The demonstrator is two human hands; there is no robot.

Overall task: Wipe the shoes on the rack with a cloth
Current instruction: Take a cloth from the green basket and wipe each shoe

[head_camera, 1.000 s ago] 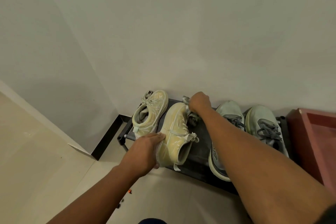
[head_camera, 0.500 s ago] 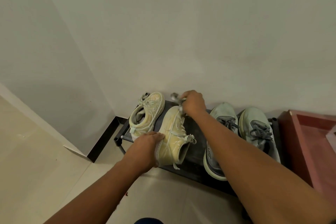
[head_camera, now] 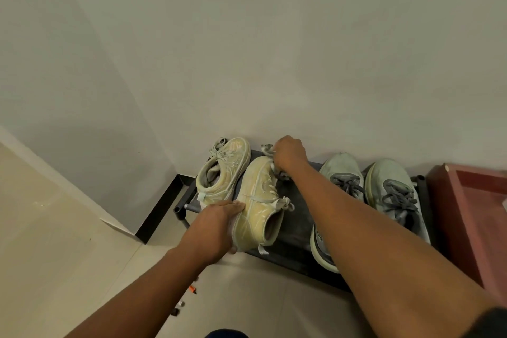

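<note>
A black low shoe rack [head_camera: 295, 223] stands against the wall. Two cream sneakers sit at its left; the nearer cream sneaker [head_camera: 259, 200] is gripped at the heel side by my left hand [head_camera: 216, 223]. At that sneaker's toe, my right hand [head_camera: 289, 152] is closed on a small grey cloth [head_camera: 267, 149], which pokes out on both sides of the fist. The other cream sneaker [head_camera: 225, 170] lies just left of it. Two pale grey-green sneakers [head_camera: 395, 192] with dark laces stand at the rack's right, partly hidden by my right forearm.
A red-brown wooden box [head_camera: 474, 208] stands right of the rack. Walls meet in a corner behind the rack, with a black skirting strip [head_camera: 160, 208] at the left. Small items, one orange [head_camera: 193, 289], lie on the pale floor tiles below my left arm.
My right hand with the cloth has shifted from the sneaker's right side to its toe tip. My left hand keeps its hold on the heel.
</note>
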